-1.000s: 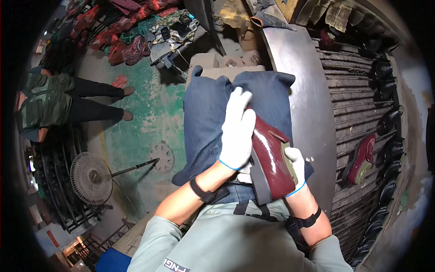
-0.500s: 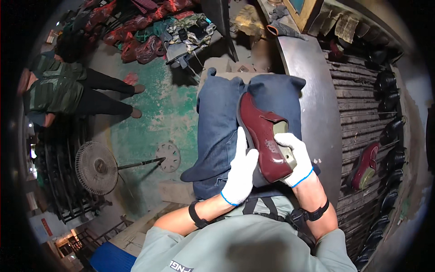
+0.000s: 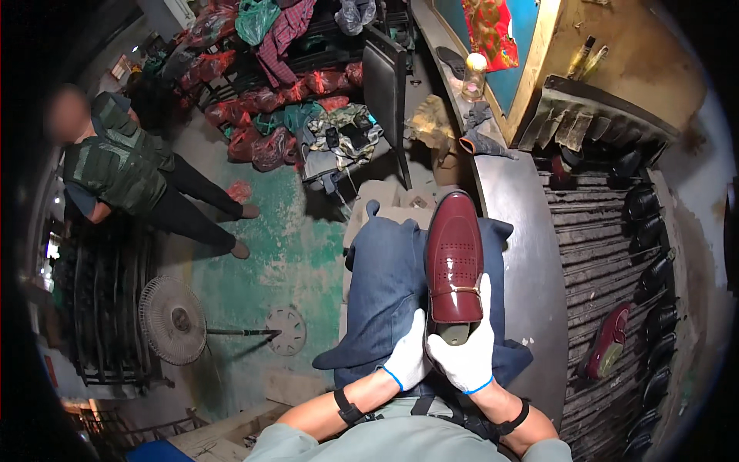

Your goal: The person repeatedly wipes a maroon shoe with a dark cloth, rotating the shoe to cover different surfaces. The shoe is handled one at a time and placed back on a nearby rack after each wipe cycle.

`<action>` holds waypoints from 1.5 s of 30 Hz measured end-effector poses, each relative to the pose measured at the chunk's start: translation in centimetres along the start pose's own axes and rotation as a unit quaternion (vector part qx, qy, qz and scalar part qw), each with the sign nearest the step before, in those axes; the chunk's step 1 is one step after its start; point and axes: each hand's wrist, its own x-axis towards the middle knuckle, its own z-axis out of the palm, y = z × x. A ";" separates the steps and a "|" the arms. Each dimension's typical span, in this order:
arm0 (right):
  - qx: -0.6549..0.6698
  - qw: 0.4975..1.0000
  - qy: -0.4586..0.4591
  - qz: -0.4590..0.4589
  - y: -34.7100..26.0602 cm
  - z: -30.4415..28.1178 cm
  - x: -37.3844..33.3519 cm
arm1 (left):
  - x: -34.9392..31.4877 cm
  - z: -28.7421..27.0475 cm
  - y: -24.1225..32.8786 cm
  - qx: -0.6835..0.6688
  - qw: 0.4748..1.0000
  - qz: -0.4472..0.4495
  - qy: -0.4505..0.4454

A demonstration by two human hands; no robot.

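Observation:
A dark red leather loafer [image 3: 454, 262] lies lengthwise above my lap, toe pointing away and upper facing up. Rows of small holes mark its vamp, and a strap with a gold-coloured trim crosses it. A greyish-green shoe last [image 3: 453, 333] shows in its opening. My right hand [image 3: 466, 356], in a white knit glove, is closed around the heel end, fingers reaching along the right side. My left hand [image 3: 409, 354], gloved alike, grips the left side near the heel, its fingertips partly hidden by the shoe. Under it are my legs in a blue cloth [image 3: 385, 285].
A metal-topped bench [image 3: 531, 254] runs along my right. Beyond it, a slatted conveyor [image 3: 596, 277] carries another red shoe [image 3: 608, 340] and several black shoes [image 3: 654, 277]. At left are a standing fan [image 3: 175, 319] and another person [image 3: 127, 165]. A black chair [image 3: 383, 85] stands ahead.
The loafer has turned from lying tilted on its side to upper facing up, toe straight ahead. Both hands have moved lower in the picture with it, and the view has tipped upward.

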 end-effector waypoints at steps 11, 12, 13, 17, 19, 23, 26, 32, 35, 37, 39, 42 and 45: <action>-0.058 0.995 -0.074 -0.041 1.9 -1.9 -2.1 | 3.7 3.4 12.1 0.344 0.899 0.251 -0.099; -0.064 0.994 -0.081 -0.045 2.2 -2.1 -2.4 | 3.8 3.8 12.4 0.364 0.889 0.262 -0.093; -0.071 0.993 -0.088 -0.026 2.6 -2.3 -2.6 | 3.9 4.1 12.7 0.384 0.878 0.273 -0.087; -0.104 0.989 -0.093 -0.042 3.7 -2.7 -2.9 | 4.1 4.8 13.4 0.425 0.857 0.276 -0.086; -0.094 0.990 -0.098 -0.032 3.9 -2.7 -3.0 | 4.4 4.8 13.3 0.413 0.865 0.269 -0.099; -0.144 0.984 -0.100 -0.039 4.3 -2.9 -3.1 | 4.4 4.6 13.3 0.391 0.874 0.268 -0.106; -0.168 0.980 -0.098 -0.047 4.2 -2.9 -3.1 | 4.5 4.2 13.1 0.393 0.869 0.284 -0.097; -0.196 0.975 -0.101 -0.031 3.9 -2.9 -2.9 | 5.5 3.1 13.3 0.392 0.872 0.286 -0.068; -0.228 0.967 -0.109 -0.039 3.6 -2.7 -2.6 | 6.2 3.2 13.6 0.400 0.859 0.318 -0.034; -0.240 0.965 -0.105 -0.034 3.5 -2.5 -2.6 | 7.0 2.7 13.3 0.376 0.871 0.316 -0.020; -0.237 0.966 -0.098 -0.033 3.7 -2.3 -2.7 | 7.8 2.3 13.2 0.368 0.874 0.319 -0.008; -0.210 0.974 -0.082 -0.026 4.2 -2.1 -2.7 | 8.2 1.4 13.7 0.216 0.942 0.245 -0.073; -0.187 0.979 -0.077 -0.013 3.9 -2.0 -2.7 | 8.3 0.1 13.2 0.267 0.926 0.261 -0.054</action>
